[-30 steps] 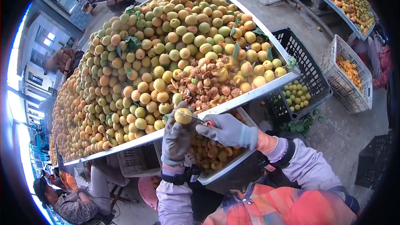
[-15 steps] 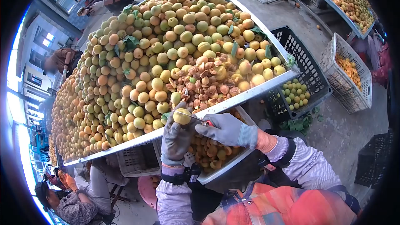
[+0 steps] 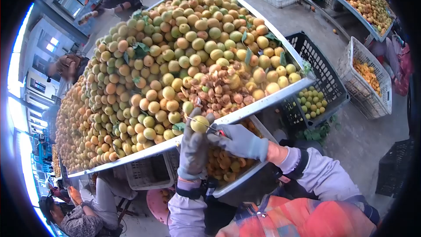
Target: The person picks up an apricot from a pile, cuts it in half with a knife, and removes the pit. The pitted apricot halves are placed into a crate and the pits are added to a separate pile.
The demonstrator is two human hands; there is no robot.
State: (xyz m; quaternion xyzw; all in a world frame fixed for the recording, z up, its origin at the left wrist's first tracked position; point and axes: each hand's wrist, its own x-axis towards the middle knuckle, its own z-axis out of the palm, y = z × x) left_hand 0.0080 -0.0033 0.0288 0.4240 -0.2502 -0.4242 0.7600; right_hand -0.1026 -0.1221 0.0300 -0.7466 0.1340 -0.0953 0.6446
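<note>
Fruit (image 3: 169, 79) on table (image 3: 151, 150); crate (image 3: 151, 176) below.

Desk rim (image 3: 144, 151): smooth, metal-look | black crate (image 3: 313, 57): plastic | gloves (image 3: 249, 141): matt grey cloth | floor (image 3: 351, 138): matt

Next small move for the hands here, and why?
Probably turn the fruit a little against the blade with the left hand, right hand steady. The blade lies across the fruit, which still looks whole, with no open cut visible; the left fingers cradle it, and the right hand grips the red handle close by. Cut depth isn't readable.
</note>
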